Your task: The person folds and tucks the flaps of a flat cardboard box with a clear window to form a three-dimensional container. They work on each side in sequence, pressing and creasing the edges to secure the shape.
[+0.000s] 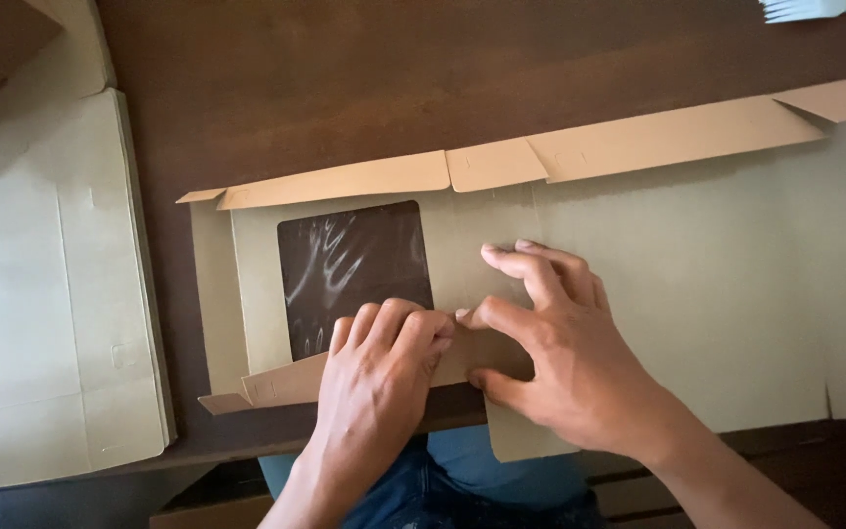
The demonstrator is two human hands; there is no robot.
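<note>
A dark brown wooden table (276, 88) fills the view, and most of it is covered by a flat, unfolded cardboard box (697, 284) that runs from the middle to the right edge, its pale inner side facing up. Its far edge carries raised flaps (638, 142) in a warmer tan. A stack of flat cardboard sheets (41, 294) lies on the table at the left, well apart from the hands. In the left part of the box sits 1 square window of clear plastic film (350, 269), through which the dark table shows. The right hand (560, 362) lies spread on the box just right of the window, fingers pressing down, thumb at the near edge. The left hand (384, 377) is curled over the near flap (281, 382) below the window, fingertips pinching its folded edge, touching the right thumb.
</note>
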